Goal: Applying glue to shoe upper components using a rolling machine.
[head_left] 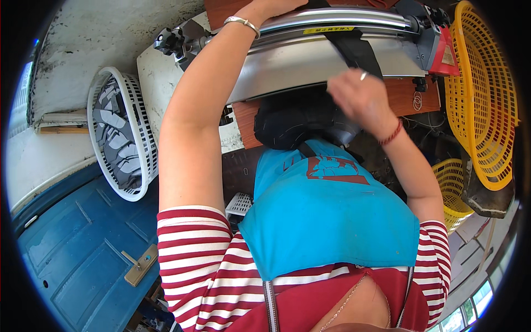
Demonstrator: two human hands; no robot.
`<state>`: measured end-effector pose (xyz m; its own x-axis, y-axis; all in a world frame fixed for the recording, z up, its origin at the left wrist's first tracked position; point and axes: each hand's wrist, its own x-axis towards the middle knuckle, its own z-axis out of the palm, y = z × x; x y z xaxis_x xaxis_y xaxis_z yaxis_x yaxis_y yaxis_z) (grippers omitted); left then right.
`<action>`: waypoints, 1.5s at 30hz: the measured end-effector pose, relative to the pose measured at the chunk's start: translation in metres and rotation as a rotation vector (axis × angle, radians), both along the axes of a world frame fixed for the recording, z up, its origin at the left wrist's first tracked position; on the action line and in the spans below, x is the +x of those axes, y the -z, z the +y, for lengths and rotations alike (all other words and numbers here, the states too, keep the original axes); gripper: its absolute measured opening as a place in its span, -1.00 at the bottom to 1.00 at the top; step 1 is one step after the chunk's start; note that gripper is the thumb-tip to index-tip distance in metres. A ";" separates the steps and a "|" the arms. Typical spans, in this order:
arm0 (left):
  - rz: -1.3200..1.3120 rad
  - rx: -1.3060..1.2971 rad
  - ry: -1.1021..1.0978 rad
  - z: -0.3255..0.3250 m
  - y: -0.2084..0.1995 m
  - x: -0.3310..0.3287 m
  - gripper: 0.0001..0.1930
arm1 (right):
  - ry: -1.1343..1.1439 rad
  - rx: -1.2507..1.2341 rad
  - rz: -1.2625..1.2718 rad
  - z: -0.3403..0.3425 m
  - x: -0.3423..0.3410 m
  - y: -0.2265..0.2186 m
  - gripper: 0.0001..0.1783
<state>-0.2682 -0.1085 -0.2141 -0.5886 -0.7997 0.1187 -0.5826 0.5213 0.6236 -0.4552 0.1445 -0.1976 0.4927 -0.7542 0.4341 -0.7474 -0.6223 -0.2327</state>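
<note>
We see the black strip (358,54) lying across the steel plate (293,62) and reaching up to the bright roller (381,20). It lies at a slant, so we judge that it could feed crooked or crease if drawn under the roller at that angle.

Our right hand (360,102) is beside the strip's lower end, fingers loosely bent and blurred; we cannot tell whether it pinches anything. Our left hand (279,6) is beyond the roller, cut off by the upper edge, so its grip, if any, we cannot tell either. With the left forearm crossing the roller, a turning shaft could catch the fingers or the metal bangle (242,22) on that wrist.

Below the plate, a bunched black bundle (301,119) sits against the blue apron (332,216); its weight could drag it down if it slips off our lap. Farther right, a thin wire loop (417,100) hangs near the red end housing (444,52) and might snag a sleeve or cloth. The white basket (146,127) of grey pieces (117,135) leans outward at left, and could spill if knocked.
</note>
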 end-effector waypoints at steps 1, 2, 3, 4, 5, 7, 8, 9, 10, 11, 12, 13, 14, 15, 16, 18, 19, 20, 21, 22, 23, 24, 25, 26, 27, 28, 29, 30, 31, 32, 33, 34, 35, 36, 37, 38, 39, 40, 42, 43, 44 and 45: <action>0.061 -0.030 -0.021 -0.001 -0.012 -0.003 -0.69 | -0.092 0.108 -0.075 0.018 0.004 0.013 -0.76; 0.121 -0.059 -0.045 -0.002 -0.024 -0.005 -0.74 | -0.127 0.263 -0.019 0.037 0.006 0.024 -0.71; 0.145 -0.036 -0.088 -0.004 -0.035 -0.011 -0.75 | -0.120 0.303 -0.019 0.047 0.008 0.039 -0.66; 0.149 -0.037 -0.087 -0.006 -0.045 -0.015 -0.75 | -0.119 0.302 -0.015 0.051 0.005 0.055 -0.66; 0.103 -0.097 -0.086 -0.007 -0.055 -0.020 -0.75 | -0.119 0.274 0.038 0.053 0.001 0.072 -0.65; 0.117 -0.059 -0.088 -0.006 -0.073 -0.021 -0.86 | -0.141 0.239 0.075 0.053 -0.001 0.093 -0.66; 0.116 -0.061 -0.084 -0.006 -0.082 -0.020 -0.86 | -0.137 0.237 0.074 0.055 -0.002 0.102 -0.66; 0.187 0.049 -0.116 -0.004 -0.094 -0.015 -0.85 | -0.160 0.251 0.070 0.058 -0.001 0.112 -0.67; 0.259 0.161 -0.142 0.000 -0.106 -0.012 -0.76 | -0.177 0.266 0.067 0.059 -0.001 0.116 -0.67; 0.348 0.149 -0.018 0.027 -0.129 -0.013 -0.52 | -0.151 0.261 0.058 0.061 -0.005 0.113 -0.67; 0.345 0.141 -0.029 0.023 -0.141 -0.003 -0.52 | -0.151 0.254 0.012 0.060 -0.003 0.104 -0.69; 0.305 0.303 -0.036 0.015 -0.151 0.005 -0.48 | -0.146 0.249 -0.036 0.058 -0.002 0.092 -0.70; 0.264 0.466 -0.043 0.008 -0.160 0.013 -0.44 | -0.150 0.246 -0.038 0.056 -0.004 0.076 -0.70; 0.260 0.466 -0.044 0.008 -0.169 0.021 -0.44 | -0.114 0.162 -0.126 0.054 -0.006 0.051 -0.67; 0.349 0.416 -0.100 0.012 -0.178 0.027 -0.45 | -0.071 0.080 -0.213 0.053 -0.010 0.027 -0.64; 0.433 0.363 -0.169 0.020 -0.186 0.041 -0.45 | -0.014 0.043 -0.203 0.048 -0.027 -0.016 -0.58; 0.384 0.153 -0.230 0.023 -0.187 0.045 -0.46 | 0.050 -0.002 -0.137 0.044 -0.034 -0.030 -0.56; 0.333 -0.057 -0.289 0.022 -0.185 0.048 -0.47 | 0.113 -0.047 -0.071 0.040 -0.040 -0.038 -0.55; 0.378 -0.152 -0.352 0.008 -0.173 0.055 -0.53 | 0.133 -0.042 -0.010 0.034 -0.044 -0.040 -0.57; 0.379 -0.149 -0.346 0.002 -0.155 0.055 -0.53 | 0.169 -0.032 0.054 0.028 -0.049 -0.038 -0.58; 0.265 -0.541 -0.171 0.000 -0.134 0.055 -0.58 | 0.200 0.015 0.135 0.022 -0.050 -0.035 -0.65; 0.139 -0.929 0.009 -0.001 -0.111 0.057 -0.62 | 0.203 0.016 0.134 0.013 -0.046 -0.029 -0.65; 0.058 -0.735 0.009 0.002 -0.089 0.048 -0.68 | 0.201 -0.007 0.094 0.005 -0.040 -0.022 -0.68; -0.021 -0.540 0.009 0.005 -0.060 0.041 -0.72 | 0.198 -0.030 0.054 -0.004 -0.035 -0.013 -0.71; -0.080 -0.508 0.106 -0.018 -0.004 0.045 -0.75 | 0.206 -0.006 0.050 -0.014 -0.031 -0.002 -0.72; -0.216 -0.097 0.134 -0.022 0.010 0.036 -0.74 | 0.202 -0.003 0.050 -0.019 -0.028 0.002 -0.72; -0.280 0.018 0.061 -0.024 0.017 0.028 -0.70 | 0.200 -0.010 0.006 -0.024 -0.024 0.006 -0.72; -0.345 0.136 -0.015 -0.023 0.022 0.026 -0.65 | 0.197 -0.016 -0.039 -0.024 -0.021 0.009 -0.72; -0.343 0.140 -0.001 -0.018 0.006 0.017 -0.65 | 0.131 0.005 -0.093 -0.014 -0.021 0.017 -0.72; -0.411 0.208 0.023 -0.007 -0.028 0.003 -0.62 | 0.076 0.027 -0.146 0.003 -0.022 0.028 -0.71; -0.480 0.273 0.024 0.003 -0.051 0.000 -0.60 | -0.025 0.102 -0.183 0.020 -0.018 0.043 -0.67; -0.480 0.275 0.010 -0.002 -0.041 0.010 -0.60 | -0.084 0.238 -0.081 0.036 -0.011 0.054 -0.62; -0.282 0.144 -0.004 -0.015 -0.023 0.028 -0.61 | -0.069 0.253 -0.052 0.043 -0.002 0.061 -0.64; -0.082 0.011 -0.003 -0.022 -0.013 0.037 -0.62 | -0.039 0.272 -0.020 0.047 0.004 0.068 -0.65; -0.076 0.130 -0.074 -0.015 -0.038 0.026 -0.65 | -0.029 0.275 -0.022 0.050 0.002 0.079 -0.65; 0.006 0.419 -0.180 -0.005 -0.064 0.017 -0.65 | -0.020 0.253 0.008 0.052 -0.001 0.090 -0.67; 0.074 0.432 -0.207 -0.008 -0.069 0.013 -0.66 | -0.016 0.227 0.041 0.054 -0.003 0.100 -0.69; 0.141 0.438 -0.250 -0.008 -0.078 0.017 -0.66 | -0.023 0.222 0.038 0.056 -0.003 0.108 -0.69; 0.234 0.461 -0.303 -0.006 -0.097 0.022 -0.63 | -0.113 0.256 0.056 0.058 -0.004 0.117 -0.69; 0.331 0.495 -0.345 -0.003 -0.108 0.020 -0.58 | -0.111 0.255 0.057 0.059 -0.006 0.113 -0.69; 0.333 0.495 -0.341 0.003 -0.118 0.019 -0.58 | -0.109 0.248 0.018 0.061 -0.008 0.107 -0.67; 0.376 0.416 -0.374 0.012 -0.134 0.018 -0.51 | -0.110 0.236 -0.023 0.060 -0.010 0.098 -0.66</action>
<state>-0.2506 -0.0967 -0.0805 -0.2423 -0.9650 -0.1007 -0.3810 -0.0008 0.9246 -0.4653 0.2042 -0.2961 0.5693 -0.7785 0.2644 -0.6714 -0.6258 -0.3969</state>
